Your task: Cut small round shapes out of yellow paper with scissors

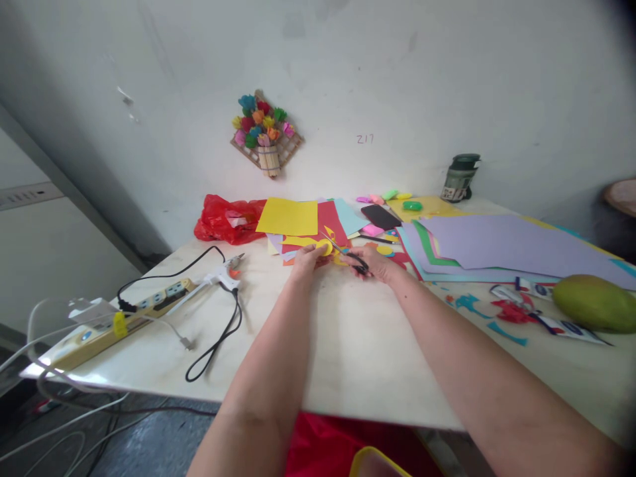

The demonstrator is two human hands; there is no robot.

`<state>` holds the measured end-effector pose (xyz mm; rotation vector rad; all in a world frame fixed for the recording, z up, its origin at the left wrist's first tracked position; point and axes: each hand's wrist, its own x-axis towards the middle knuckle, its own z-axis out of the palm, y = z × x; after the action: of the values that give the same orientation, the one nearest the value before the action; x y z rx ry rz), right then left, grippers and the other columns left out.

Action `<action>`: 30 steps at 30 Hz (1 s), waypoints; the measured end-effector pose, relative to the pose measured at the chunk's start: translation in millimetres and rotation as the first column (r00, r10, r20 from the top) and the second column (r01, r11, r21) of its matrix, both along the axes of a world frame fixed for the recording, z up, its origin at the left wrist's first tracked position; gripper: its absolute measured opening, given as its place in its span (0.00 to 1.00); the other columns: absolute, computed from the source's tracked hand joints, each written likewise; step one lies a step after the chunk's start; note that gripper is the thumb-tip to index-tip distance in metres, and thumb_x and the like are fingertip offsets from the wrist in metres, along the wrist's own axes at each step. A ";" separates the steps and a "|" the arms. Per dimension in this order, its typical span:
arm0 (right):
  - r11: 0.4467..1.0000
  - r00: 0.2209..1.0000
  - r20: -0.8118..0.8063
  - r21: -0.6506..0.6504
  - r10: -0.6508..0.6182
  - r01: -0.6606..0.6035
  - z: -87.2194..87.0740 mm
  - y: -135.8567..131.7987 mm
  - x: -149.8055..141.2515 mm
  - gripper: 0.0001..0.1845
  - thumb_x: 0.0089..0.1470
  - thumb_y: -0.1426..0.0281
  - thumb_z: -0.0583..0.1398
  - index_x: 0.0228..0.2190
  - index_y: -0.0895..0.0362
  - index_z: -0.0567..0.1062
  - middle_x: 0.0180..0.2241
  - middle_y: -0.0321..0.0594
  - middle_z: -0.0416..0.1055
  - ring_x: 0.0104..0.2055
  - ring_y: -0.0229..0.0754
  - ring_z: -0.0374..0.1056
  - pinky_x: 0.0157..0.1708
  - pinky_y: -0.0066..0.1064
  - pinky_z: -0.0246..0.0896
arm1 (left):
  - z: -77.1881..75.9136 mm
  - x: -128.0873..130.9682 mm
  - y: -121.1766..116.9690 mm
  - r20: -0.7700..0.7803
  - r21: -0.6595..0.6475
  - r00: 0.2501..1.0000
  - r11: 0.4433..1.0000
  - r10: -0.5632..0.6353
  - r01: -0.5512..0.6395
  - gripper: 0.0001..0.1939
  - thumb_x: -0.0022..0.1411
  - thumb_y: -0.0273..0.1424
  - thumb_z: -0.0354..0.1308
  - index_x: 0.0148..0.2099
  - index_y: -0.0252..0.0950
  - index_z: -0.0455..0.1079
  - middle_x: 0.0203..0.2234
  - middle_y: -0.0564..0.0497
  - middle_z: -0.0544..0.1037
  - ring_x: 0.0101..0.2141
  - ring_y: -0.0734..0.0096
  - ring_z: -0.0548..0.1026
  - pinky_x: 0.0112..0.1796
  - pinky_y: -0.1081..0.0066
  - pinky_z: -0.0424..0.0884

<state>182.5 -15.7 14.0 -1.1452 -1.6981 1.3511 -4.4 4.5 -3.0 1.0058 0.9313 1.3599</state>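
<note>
Between the thumb and fingers of my left hand (312, 257) is a piece of yellow paper (325, 248) with a rounded edge. My right hand (370, 260) grips a pair of scissors (358, 263) by dark handles, and the blades reach left to the paper. How far the blades are apart is too small to tell. Just beyond my hands lie red paper (334, 215), a square yellow sheet (288, 216) and several yellow scraps. A round yellow paper piece (384, 250) rests right of my right hand.
A glue gun (224, 275) and a power strip (126, 321) with cords occupy the left. Stacked coloured sheets (497, 245), blue scraps (470, 305) and a mango (596, 303) are on the right. At the back are a red plastic bag (228, 220), a phone (381, 216) and a bottle (460, 179).
</note>
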 end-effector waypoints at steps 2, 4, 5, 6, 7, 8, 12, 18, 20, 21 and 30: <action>1.000 1.000 0.003 -0.004 -0.003 0.003 0.6 -0.2 -0.5 0.21 0.45 0.56 0.67 0.22 0.57 0.66 0.14 0.33 0.66 0.12 0.29 0.56 0.12 0.23 0.46 | -0.6 -0.1 0.4 0.000 0.003 1.000 1.000 -0.005 0.005 0.19 0.38 0.39 0.75 0.28 0.34 0.72 0.23 0.50 0.78 0.25 0.68 0.77 0.35 0.67 0.73; 1.000 1.000 -0.009 -0.007 0.000 0.000 0.0 0.5 -0.9 0.21 0.45 0.55 0.67 0.22 0.57 0.66 0.14 0.32 0.65 0.12 0.29 0.55 0.12 0.23 0.47 | -0.9 -0.1 0.5 0.000 0.006 1.000 1.000 -0.009 0.009 0.19 0.38 0.39 0.74 0.28 0.34 0.72 0.23 0.50 0.77 0.26 0.68 0.77 0.35 0.67 0.72; 1.000 1.000 -0.018 -0.008 0.004 -0.004 -0.8 1.2 -0.9 0.22 0.44 0.54 0.67 0.22 0.57 0.66 0.14 0.32 0.65 0.12 0.29 0.55 0.12 0.23 0.47 | -1.0 -0.1 0.4 0.000 0.005 1.000 1.000 -0.010 0.010 0.19 0.38 0.38 0.74 0.28 0.34 0.71 0.23 0.49 0.77 0.26 0.68 0.77 0.36 0.67 0.72; 1.000 1.000 -0.029 -0.009 0.008 -0.008 -1.9 2.1 -0.8 0.22 0.44 0.54 0.68 0.22 0.57 0.67 0.14 0.32 0.64 0.12 0.29 0.54 0.12 0.23 0.47 | -1.0 -0.2 0.2 0.000 0.003 1.000 1.000 -0.009 0.009 0.19 0.39 0.38 0.74 0.28 0.33 0.71 0.24 0.49 0.77 0.26 0.68 0.77 0.36 0.67 0.72; 1.000 0.999 -0.036 -0.009 0.010 -0.010 -3.3 3.2 -0.6 0.22 0.43 0.54 0.68 0.22 0.57 0.67 0.14 0.31 0.64 0.12 0.29 0.54 0.12 0.23 0.48 | -0.9 -0.2 0.1 -0.001 0.001 1.000 1.000 -0.008 0.008 0.19 0.39 0.38 0.74 0.28 0.33 0.72 0.24 0.49 0.78 0.26 0.68 0.77 0.36 0.66 0.72; 1.000 0.999 -0.036 -0.008 0.011 -0.012 -4.9 4.4 -0.2 0.22 0.44 0.54 0.67 0.22 0.57 0.67 0.14 0.31 0.64 0.13 0.29 0.54 0.12 0.23 0.48 | -0.9 -0.3 0.0 -0.002 0.000 1.000 1.000 -0.009 0.009 0.19 0.39 0.38 0.74 0.29 0.33 0.72 0.24 0.49 0.78 0.26 0.68 0.77 0.37 0.66 0.72; 1.000 1.000 -0.021 -0.005 0.011 -0.011 -10.6 9.2 1.8 0.20 0.45 0.55 0.66 0.23 0.57 0.67 0.15 0.31 0.64 0.13 0.29 0.55 0.12 0.22 0.47 | -0.5 -0.7 -0.3 -0.006 0.006 1.000 1.000 -0.016 0.016 0.19 0.40 0.39 0.74 0.28 0.33 0.72 0.24 0.49 0.77 0.27 0.67 0.77 0.38 0.65 0.72; 1.000 0.999 -0.047 0.003 0.018 -0.018 -10.3 9.7 1.4 0.18 0.45 0.56 0.65 0.23 0.57 0.67 0.14 0.30 0.63 0.13 0.29 0.53 0.12 0.22 0.44 | 1.1 -1.4 -1.2 0.004 -0.004 1.000 1.000 -0.018 0.018 0.21 0.36 0.39 0.75 0.28 0.33 0.72 0.24 0.48 0.78 0.27 0.67 0.77 0.35 0.67 0.72; 1.000 0.998 -0.052 0.006 0.022 -0.021 -9.5 9.2 1.0 0.18 0.45 0.56 0.65 0.22 0.57 0.67 0.14 0.30 0.62 0.13 0.29 0.53 0.12 0.22 0.44 | 1.4 -1.7 -1.2 0.011 -0.005 1.000 1.000 -0.021 0.021 0.21 0.36 0.39 0.75 0.28 0.33 0.72 0.24 0.48 0.78 0.26 0.67 0.77 0.35 0.67 0.72; 1.000 0.998 -0.053 0.010 0.024 -0.023 -9.5 9.1 0.9 0.18 0.46 0.57 0.64 0.22 0.57 0.67 0.14 0.30 0.62 0.13 0.29 0.53 0.12 0.22 0.44 | 1.5 -1.8 -1.2 0.016 -0.005 1.000 1.000 -0.022 0.022 0.21 0.35 0.39 0.76 0.28 0.32 0.72 0.24 0.48 0.78 0.26 0.67 0.77 0.35 0.67 0.72; 0.999 0.999 -0.028 0.033 0.018 -0.017 -15.4 14.7 1.3 0.16 0.45 0.59 0.66 0.23 0.58 0.69 0.15 0.29 0.61 0.13 0.28 0.52 0.12 0.23 0.43 | 1.4 -2.7 -0.9 0.027 -0.011 0.999 1.000 -0.018 0.018 0.21 0.36 0.39 0.75 0.28 0.33 0.73 0.25 0.48 0.79 0.26 0.69 0.77 0.34 0.68 0.72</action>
<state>183.7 -0.9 -1.3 -1.0903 -1.7072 1.3397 -7.2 3.6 -1.7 0.9833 0.9068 1.3486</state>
